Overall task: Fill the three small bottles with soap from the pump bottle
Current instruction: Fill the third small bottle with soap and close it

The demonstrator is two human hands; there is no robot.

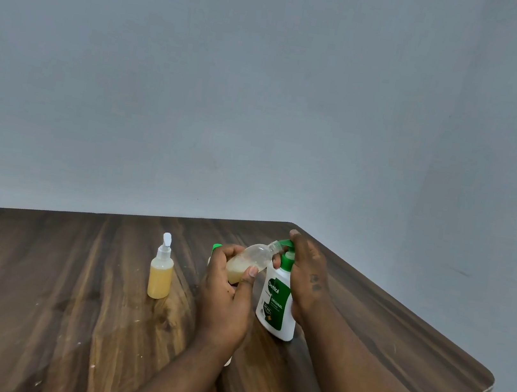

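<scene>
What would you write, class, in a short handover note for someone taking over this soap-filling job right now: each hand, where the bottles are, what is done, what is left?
Left hand: holds a clear small plastic bottle tilted, its open neck at the pump spout; its fingers wrap the base.
Right hand: on the green pump head of the white pump bottle, which stands on the brown wooden table.
Done: a capped small bottle full of yellow soap stands to the left.
In progress: the held bottle is only partly filled.
Left: finish and cap it. A green-topped item shows behind the left hand, mostly hidden; possibly the third bottle.
</scene>
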